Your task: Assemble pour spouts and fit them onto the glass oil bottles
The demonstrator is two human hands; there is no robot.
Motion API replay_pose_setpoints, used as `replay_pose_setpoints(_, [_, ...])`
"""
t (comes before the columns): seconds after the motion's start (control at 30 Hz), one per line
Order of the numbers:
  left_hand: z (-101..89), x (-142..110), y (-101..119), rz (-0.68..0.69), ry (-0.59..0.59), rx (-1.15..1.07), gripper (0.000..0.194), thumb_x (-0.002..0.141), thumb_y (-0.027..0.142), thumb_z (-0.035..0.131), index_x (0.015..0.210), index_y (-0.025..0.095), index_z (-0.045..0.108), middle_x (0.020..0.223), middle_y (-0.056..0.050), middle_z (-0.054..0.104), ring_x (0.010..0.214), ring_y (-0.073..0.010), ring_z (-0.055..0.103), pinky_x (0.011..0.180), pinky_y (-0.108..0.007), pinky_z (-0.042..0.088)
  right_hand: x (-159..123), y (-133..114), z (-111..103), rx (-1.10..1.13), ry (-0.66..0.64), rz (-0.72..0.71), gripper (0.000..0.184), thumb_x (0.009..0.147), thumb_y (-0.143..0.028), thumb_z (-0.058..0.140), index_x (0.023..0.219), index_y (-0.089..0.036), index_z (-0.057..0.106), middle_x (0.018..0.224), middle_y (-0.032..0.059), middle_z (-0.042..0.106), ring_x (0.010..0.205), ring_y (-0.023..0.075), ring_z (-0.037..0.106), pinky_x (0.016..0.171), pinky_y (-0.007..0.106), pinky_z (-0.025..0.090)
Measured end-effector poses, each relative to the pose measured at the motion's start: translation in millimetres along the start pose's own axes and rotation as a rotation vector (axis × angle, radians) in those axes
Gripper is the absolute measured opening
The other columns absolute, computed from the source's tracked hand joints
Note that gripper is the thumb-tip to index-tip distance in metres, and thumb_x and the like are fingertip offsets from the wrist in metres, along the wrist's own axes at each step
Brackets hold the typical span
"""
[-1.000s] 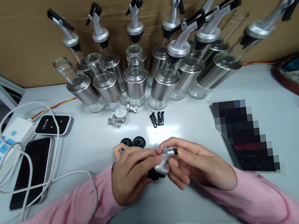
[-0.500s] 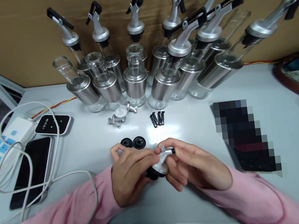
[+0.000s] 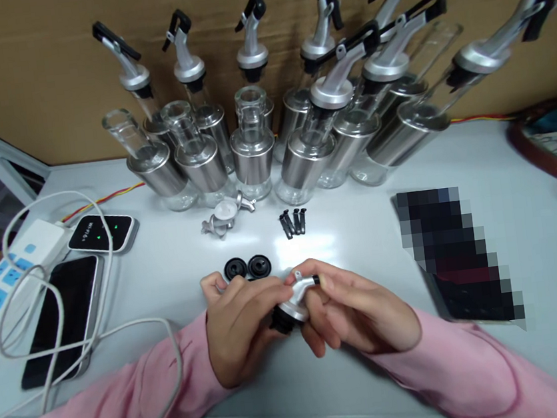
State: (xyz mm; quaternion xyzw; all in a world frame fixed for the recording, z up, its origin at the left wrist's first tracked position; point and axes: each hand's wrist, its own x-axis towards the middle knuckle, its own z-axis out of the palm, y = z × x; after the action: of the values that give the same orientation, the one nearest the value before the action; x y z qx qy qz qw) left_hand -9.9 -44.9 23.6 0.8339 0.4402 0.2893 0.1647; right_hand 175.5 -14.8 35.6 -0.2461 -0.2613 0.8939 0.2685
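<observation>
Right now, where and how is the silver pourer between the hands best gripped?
Probably by the round collar of the silver pourer, coming from the near side: the collar flares wider than the slim spout and its near edge is uncovered, while the right hand is at the black tip.

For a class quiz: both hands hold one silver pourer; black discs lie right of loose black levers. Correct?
No: the head view shows the black discs left of the loose levers; left hand and right hand do hold one pourer.
</observation>
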Motion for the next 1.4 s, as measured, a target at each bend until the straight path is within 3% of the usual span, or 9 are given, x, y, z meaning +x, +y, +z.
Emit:
replay_pose_setpoints(0.2, [-3.9, 2.6, -2.7, 0.074, 0.012, -0.136, 0.034, 0.095, 0.041, 0.027, 0.117, 0.021, 0.043, 0.098, -0.006, 0.06, 0.082, -0.0169, 0.053, 0.074, -0.034, 0.027, 1.2, -1.0, -2.5, 0.012, -0.002, 0.012, 0.032, 0.08, -0.041, 0.056, 0.098, -0.015, 0.053, 0.052, -0.0026, 0.061, 0.051, 0.0142, 0.061, 0.057, 0.029, 0.045])
replay_pose_setpoints(0.37, [-7.7, 3.4, -3.6, 0.074, 0.033, -0.164, 0.044, 0.094, 0.04, 0.02, 0.127, 0.017, 0.037, 0.086, -0.006, 0.056, 0.076, -0.0174, 0.048, 0.071, -0.036, 0.028, 1.3, 2.7, -4.0, -0.355, 0.138, -0.034, 0.032, 0.079, -0.045, 0.056, 0.074, -0.014, 0.057, 0.046, -0.0022, 0.057, 0.046, 0.0101, 0.054, 0.056, 0.026, 0.041])
replay_pose_setpoints(0.53, [-1.2, 4.3, -4.2, 0.074, 0.117, -0.297, 0.034, 0.091, 0.042, 0.027, 0.111, 0.018, 0.042, 0.076, -0.002, 0.054, 0.069, -0.0161, 0.047, 0.069, -0.035, 0.027, 0.5, 5.7, -2.6, -0.654, 0.27, -0.045, 0.04, 0.073, -0.049, 0.06, 0.055, -0.016, 0.047, 0.037, -0.0083, 0.038, 0.036, 0.0041, 0.031, 0.041, 0.021, 0.024])
replay_pose_setpoints(0.63, [2.9, 5.1, -4.4, 0.061, 0.168, -0.36, 0.026, 0.09, 0.042, 0.032, 0.099, 0.019, 0.042, 0.075, -0.001, 0.054, 0.069, -0.0152, 0.049, 0.071, -0.035, 0.027, 0.0, 3.4, -0.6, -0.72, 0.336, -0.086, 0.043, 0.072, -0.048, 0.061, 0.05, -0.017, 0.04, 0.038, -0.0095, 0.029, 0.037, 0.003, 0.023, 0.039, 0.021, 0.016])
replay_pose_setpoints(0.83, [5.3, 4.5, -7.4, -0.014, 0.027, -0.314, 0.035, 0.096, 0.041, 0.019, 0.095, 0.02, 0.047, 0.071, 0.001, 0.055, 0.064, -0.0129, 0.048, 0.071, -0.035, 0.024, -1.5, 1.7, 4.5, -0.663, 0.212, -0.186, 0.02, 0.07, -0.028, 0.065, 0.078, -0.016, 0.052, 0.063, -0.003, 0.05, 0.054, 0.0065, 0.044, 0.05, 0.02, 0.035])
replay_pose_setpoints(0.97, [7.2, 2.4, -11.7, 0.011, 0.067, -0.315, 0.026, 0.094, 0.041, 0.03, 0.096, 0.018, 0.043, 0.072, 0.0, 0.056, 0.062, -0.013, 0.048, 0.07, -0.034, 0.025, -1.8, 7.1, 3.3, -0.557, 0.135, -0.147, 0.029, 0.066, -0.019, 0.07, 0.086, -0.018, 0.048, 0.07, -0.0029, 0.053, 0.058, 0.0063, 0.049, 0.055, 0.02, 0.039])
replay_pose_setpoints(1.13, [9.5, 1.1, -14.7, 0.04, 0.069, -0.347, 0.016, 0.091, 0.034, 0.036, 0.092, 0.018, 0.041, 0.07, 0.0, 0.058, 0.059, -0.0127, 0.048, 0.07, -0.035, 0.026, -2.0, 11.5, 0.6, -0.515, 0.084, -0.101, 0.036, 0.066, -0.026, 0.073, 0.088, -0.019, 0.045, 0.071, -0.0033, 0.055, 0.057, 0.0063, 0.051, 0.057, 0.022, 0.042])
replay_pose_setpoints(1.3, [13.0, -0.3, -14.9, 0.059, 0.114, -0.358, 0.014, 0.093, 0.032, 0.032, 0.096, 0.02, 0.036, 0.07, 0.001, 0.058, 0.058, -0.0126, 0.049, 0.073, -0.036, 0.027, -4.2, 10.4, -0.4, -0.914, 0.184, -0.359, 0.025, 0.072, -0.03, 0.069, 0.085, -0.019, 0.051, 0.062, -0.0056, 0.048, 0.048, 0.0048, 0.039, 0.046, 0.019, 0.035])
replay_pose_setpoints(1.4, [13.2, -2.4, -16.1, 0.06, 0.052, -0.36, 0.013, 0.093, 0.032, 0.03, 0.097, 0.02, 0.035, 0.074, 0.0, 0.059, 0.064, -0.0133, 0.053, 0.077, -0.037, 0.027, -5.5, 6.9, -2.0, -1.173, 0.171, -0.599, 0.027, 0.073, -0.028, 0.069, 0.094, -0.02, 0.054, 0.073, -0.001, 0.053, 0.056, 0.0077, 0.045, 0.051, 0.021, 0.041])
